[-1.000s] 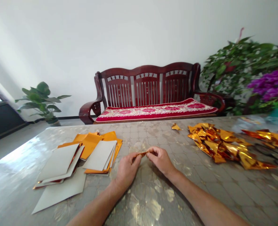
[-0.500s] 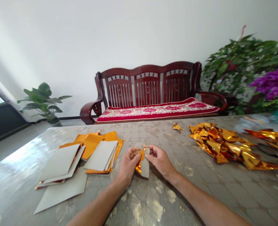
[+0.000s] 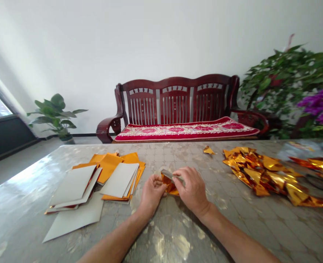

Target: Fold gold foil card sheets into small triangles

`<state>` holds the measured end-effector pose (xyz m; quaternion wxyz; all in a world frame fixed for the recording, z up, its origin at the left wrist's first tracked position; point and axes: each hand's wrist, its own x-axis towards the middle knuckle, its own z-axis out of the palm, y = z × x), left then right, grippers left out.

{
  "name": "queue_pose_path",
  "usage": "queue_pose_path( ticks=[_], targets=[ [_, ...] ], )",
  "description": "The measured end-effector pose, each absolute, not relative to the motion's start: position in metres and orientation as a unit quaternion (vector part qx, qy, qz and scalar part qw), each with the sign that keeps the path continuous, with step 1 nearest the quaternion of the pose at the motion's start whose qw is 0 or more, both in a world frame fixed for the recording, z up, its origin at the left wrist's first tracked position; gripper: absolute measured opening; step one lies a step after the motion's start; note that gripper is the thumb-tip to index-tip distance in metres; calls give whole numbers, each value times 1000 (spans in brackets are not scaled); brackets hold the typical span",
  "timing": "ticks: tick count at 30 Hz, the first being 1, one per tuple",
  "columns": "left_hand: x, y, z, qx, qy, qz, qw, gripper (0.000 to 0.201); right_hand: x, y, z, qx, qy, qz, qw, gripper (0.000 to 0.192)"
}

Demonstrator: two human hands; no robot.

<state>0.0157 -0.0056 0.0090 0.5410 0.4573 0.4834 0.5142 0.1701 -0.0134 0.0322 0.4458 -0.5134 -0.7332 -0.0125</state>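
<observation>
A small sheet of gold foil paper [image 3: 170,183] with a grey back is pinched between both hands just above the table [image 3: 177,233]. My left hand [image 3: 150,193] grips its left edge. Over its right side lies my right hand [image 3: 192,190], with the fingers pressing a grey flap down. To the left sits a loose stack of flat sheets [image 3: 95,182], some grey side up and some orange. At the right lies a heap of folded gold foil pieces [image 3: 262,173].
One small folded gold piece [image 3: 208,150] lies alone near the far table edge. More foil [image 3: 314,164] and plants [image 3: 295,84] are at the far right. A red wooden bench [image 3: 180,109] stands behind the table, and a potted plant [image 3: 56,117] at back left.
The foil sheet went from a thin strip held flat to standing upright, and now it is being folded down. My right hand has moved over the top of it.
</observation>
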Motion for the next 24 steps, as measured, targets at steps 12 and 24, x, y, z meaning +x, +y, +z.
queue_pose_path(
  ticks=[12,24],
  targets=[
    [15,-6,-4,581,496,462,450,43,165,-2,21,-550,-733,130,379,8],
    [-9,-3,12,784,499,334,156,24,178,5,13,-492,-786,101,361,11]
  ],
)
